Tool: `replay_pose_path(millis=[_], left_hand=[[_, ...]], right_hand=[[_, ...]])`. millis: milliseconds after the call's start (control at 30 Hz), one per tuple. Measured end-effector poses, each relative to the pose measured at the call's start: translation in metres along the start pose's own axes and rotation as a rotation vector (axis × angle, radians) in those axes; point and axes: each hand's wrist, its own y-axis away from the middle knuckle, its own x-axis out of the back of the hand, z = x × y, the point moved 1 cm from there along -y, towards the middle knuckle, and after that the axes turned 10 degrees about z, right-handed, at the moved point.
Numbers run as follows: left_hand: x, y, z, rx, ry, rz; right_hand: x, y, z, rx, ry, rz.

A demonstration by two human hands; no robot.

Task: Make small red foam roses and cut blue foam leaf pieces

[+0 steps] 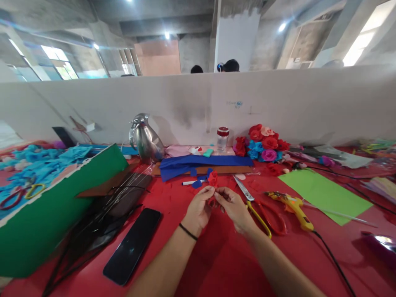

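Both my hands meet above the red tabletop at the middle. My left hand (199, 208), with a dark band on its wrist, has thumb and fingers pinched together. Close against it, my right hand (232, 204) pinches too, with its fingertips touching or nearly touching the left ones. A small red paper flower (213, 178) shows right above the fingertips; the fingers hide its lower part. Just beyond lie blue paper petals (196, 184) and a white marker (189, 182). Scissors (246, 190) with red and yellow handles lie open to the right.
A yellow glue gun (293, 208) with a black cord and a green sheet (324, 192) lie right. A phone (133, 245) and green board (58, 214) are left. Behind stand a steel jug (147, 140), a jar (222, 142) and paper flowers (267, 143) before a partition (185, 103).
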Motion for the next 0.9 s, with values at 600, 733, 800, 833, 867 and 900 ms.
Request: replay_pose_path(millis=[600, 733, 800, 833, 867, 900], left_hand=[[-0.004, 0.009, 0.016, -0.069, -0.100, -0.100], [-0.005, 0.011, 0.018, -0.103, -0.100, -0.065], [-0.004, 0.010, 0.018, -0.131, -0.107, -0.042], [-0.003, 0.009, 0.019, -0.147, -0.113, -0.028], [-0.002, 0.008, 0.019, -0.161, -0.123, -0.015], [-0.001, 0.008, 0.019, -0.175, -0.134, -0.002]], right_hand=[[-0.002, 0.006, -0.006, -0.028, -0.024, -0.124], [-0.002, 0.006, -0.007, -0.016, -0.014, -0.116], [-0.002, 0.005, -0.006, 0.006, 0.000, -0.099], [-0.002, 0.005, -0.005, 0.020, 0.011, -0.089], [-0.002, 0.004, -0.005, 0.034, 0.025, -0.080], [-0.002, 0.004, -0.004, 0.049, 0.040, -0.072]])
